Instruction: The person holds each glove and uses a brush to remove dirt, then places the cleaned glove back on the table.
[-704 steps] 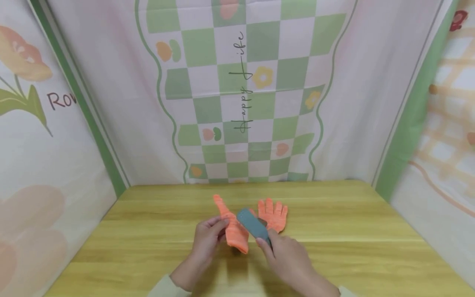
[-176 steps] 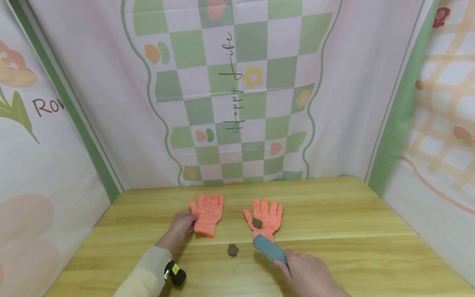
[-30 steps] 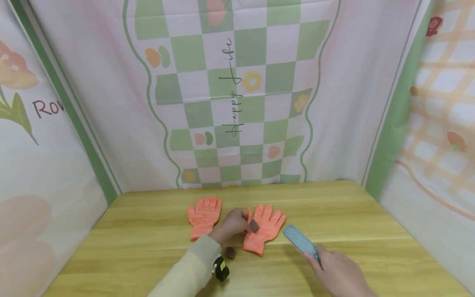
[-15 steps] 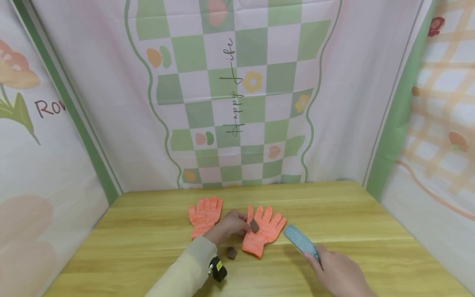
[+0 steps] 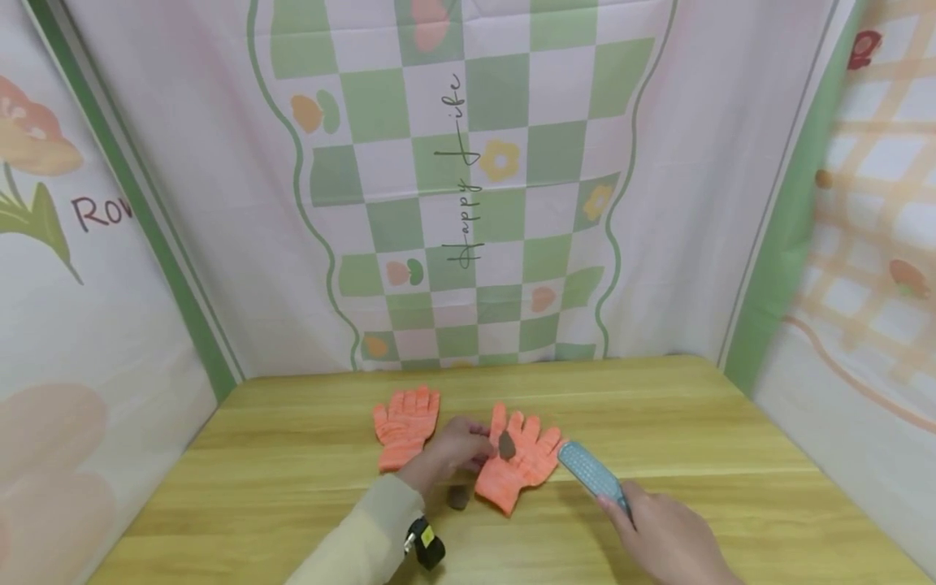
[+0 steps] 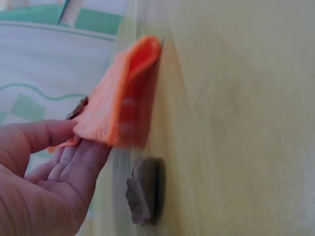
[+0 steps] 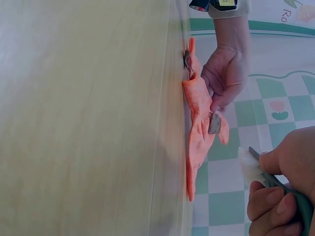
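My left hand (image 5: 461, 445) pinches the thumb side of an orange knit glove (image 5: 504, 483), whose edge is lifted off the table in the left wrist view. A brown lump (image 5: 507, 444) lies on this glove near its thumb. In the left wrist view the thumb and fingers (image 6: 61, 162) hold the glove (image 6: 110, 98) between them. My right hand (image 5: 661, 528) grips a blue-green brush (image 5: 592, 473) by its handle, right of the glove; white bristles (image 7: 251, 167) show in the right wrist view. A second brown lump (image 5: 458, 497) rests on the table below the left hand.
Another orange glove (image 5: 405, 426) lies flat at the left, partly behind the left forearm. The wooden table (image 5: 695, 422) ends at a patterned curtain (image 5: 483, 203), with more fabric along both sides. A black device (image 5: 426, 544) is strapped at the left wrist.
The held glove has turned and its thumb side has risen, with the lump on it shifting slightly right. Earlier the left hand was at the other glove. The right hand stays nearly still.
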`<state>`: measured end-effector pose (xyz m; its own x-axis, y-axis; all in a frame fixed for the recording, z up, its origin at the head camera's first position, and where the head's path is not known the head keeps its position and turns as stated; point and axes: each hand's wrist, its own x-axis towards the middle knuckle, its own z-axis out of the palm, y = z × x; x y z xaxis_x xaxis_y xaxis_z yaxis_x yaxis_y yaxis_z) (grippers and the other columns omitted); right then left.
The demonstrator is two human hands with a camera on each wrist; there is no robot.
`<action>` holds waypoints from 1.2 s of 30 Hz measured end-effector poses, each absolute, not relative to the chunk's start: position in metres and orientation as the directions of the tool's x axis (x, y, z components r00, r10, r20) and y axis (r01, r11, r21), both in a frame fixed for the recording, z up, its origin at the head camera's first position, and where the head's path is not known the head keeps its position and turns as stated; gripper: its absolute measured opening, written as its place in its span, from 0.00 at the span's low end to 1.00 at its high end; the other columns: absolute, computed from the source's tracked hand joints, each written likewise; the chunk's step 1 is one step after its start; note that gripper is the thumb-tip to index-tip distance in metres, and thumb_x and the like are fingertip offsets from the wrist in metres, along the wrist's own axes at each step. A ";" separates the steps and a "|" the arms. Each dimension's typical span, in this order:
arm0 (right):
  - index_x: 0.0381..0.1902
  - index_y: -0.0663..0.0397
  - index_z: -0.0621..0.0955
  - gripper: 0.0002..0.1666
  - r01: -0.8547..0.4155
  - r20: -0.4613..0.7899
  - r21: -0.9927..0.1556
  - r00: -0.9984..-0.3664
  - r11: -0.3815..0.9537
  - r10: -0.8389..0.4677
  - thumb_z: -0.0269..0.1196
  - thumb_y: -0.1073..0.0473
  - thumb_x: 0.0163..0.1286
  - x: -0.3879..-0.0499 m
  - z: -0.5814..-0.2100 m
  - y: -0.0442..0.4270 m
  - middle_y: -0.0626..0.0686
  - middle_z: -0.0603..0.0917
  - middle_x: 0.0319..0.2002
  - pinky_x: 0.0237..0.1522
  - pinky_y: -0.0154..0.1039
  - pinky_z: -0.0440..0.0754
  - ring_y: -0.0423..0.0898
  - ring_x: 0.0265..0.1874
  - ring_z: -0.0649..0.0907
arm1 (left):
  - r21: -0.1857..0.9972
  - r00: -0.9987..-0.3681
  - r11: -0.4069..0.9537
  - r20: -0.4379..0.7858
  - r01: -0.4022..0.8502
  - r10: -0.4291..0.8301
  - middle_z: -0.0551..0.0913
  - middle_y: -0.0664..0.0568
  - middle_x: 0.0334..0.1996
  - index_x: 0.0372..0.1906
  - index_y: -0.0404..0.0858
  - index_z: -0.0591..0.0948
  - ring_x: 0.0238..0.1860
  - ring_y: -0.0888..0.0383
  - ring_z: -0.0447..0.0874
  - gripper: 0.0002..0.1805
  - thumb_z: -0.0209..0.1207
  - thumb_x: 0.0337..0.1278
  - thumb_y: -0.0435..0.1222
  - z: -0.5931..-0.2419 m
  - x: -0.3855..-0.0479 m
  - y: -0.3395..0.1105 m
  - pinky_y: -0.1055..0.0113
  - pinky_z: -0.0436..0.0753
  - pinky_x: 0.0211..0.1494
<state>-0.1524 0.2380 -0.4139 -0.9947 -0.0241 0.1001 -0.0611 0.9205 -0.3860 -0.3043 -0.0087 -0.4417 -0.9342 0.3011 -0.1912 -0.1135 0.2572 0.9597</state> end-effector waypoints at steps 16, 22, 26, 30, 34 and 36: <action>0.32 0.54 0.76 0.21 -0.097 0.127 -0.409 -0.991 0.907 -0.048 0.53 0.43 0.75 -0.155 -0.408 0.228 0.46 0.66 0.16 0.14 0.33 0.62 0.41 0.13 0.65 | 0.994 -0.926 0.085 -0.094 -0.068 0.366 0.84 0.41 0.44 0.55 0.23 0.77 0.46 0.47 0.84 0.19 0.59 0.59 0.25 -0.440 -0.295 -0.016 0.58 0.84 0.47; 0.27 0.49 0.70 0.21 -0.115 0.148 -0.447 -0.988 0.887 -0.053 0.52 0.44 0.76 -0.158 -0.405 0.219 0.46 0.66 0.16 0.16 0.32 0.62 0.40 0.14 0.64 | 0.998 -0.937 0.039 -0.052 -0.041 0.345 0.85 0.39 0.43 0.53 0.24 0.79 0.44 0.48 0.85 0.18 0.62 0.58 0.26 -0.435 -0.288 -0.018 0.59 0.85 0.46; 0.26 0.49 0.69 0.21 -0.129 0.164 -0.481 -0.985 0.867 -0.056 0.52 0.43 0.76 -0.163 -0.406 0.213 0.46 0.66 0.16 0.16 0.32 0.63 0.40 0.14 0.64 | 0.999 -0.941 0.006 -0.038 -0.038 0.338 0.84 0.39 0.44 0.54 0.23 0.78 0.44 0.48 0.85 0.19 0.63 0.58 0.26 -0.432 -0.284 -0.018 0.59 0.85 0.46; 0.25 0.49 0.69 0.22 -0.138 0.157 -0.539 -0.986 0.831 -0.062 0.52 0.43 0.76 -0.167 -0.407 0.208 0.46 0.66 0.16 0.16 0.31 0.62 0.39 0.13 0.63 | 0.999 -0.942 -0.028 -0.027 -0.039 0.335 0.84 0.40 0.45 0.56 0.24 0.77 0.44 0.50 0.85 0.21 0.63 0.59 0.27 -0.430 -0.280 -0.019 0.59 0.85 0.46; 0.25 0.49 0.69 0.22 -0.152 0.156 -0.589 -0.985 0.794 -0.073 0.52 0.44 0.76 -0.170 -0.409 0.204 0.45 0.66 0.15 0.15 0.30 0.62 0.38 0.12 0.62 | 0.998 -0.948 -0.051 -0.018 -0.036 0.317 0.84 0.43 0.45 0.57 0.25 0.77 0.44 0.50 0.85 0.21 0.63 0.60 0.29 -0.428 -0.274 -0.022 0.59 0.85 0.46; 0.25 0.49 0.69 0.22 -0.155 0.152 -0.610 -0.985 0.777 -0.078 0.53 0.44 0.76 -0.171 -0.409 0.202 0.45 0.65 0.14 0.14 0.29 0.62 0.37 0.12 0.61 | 0.997 -0.952 -0.065 -0.014 -0.035 0.306 0.84 0.43 0.45 0.56 0.26 0.77 0.44 0.50 0.85 0.20 0.63 0.60 0.29 -0.427 -0.272 -0.023 0.59 0.85 0.46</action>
<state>-0.1711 0.2018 -0.4092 -0.9853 -0.0775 0.1522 -0.1553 0.7774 -0.6096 -0.2716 -0.0225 -0.4267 -0.9519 0.3060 -0.0136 -0.0351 -0.0651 0.9973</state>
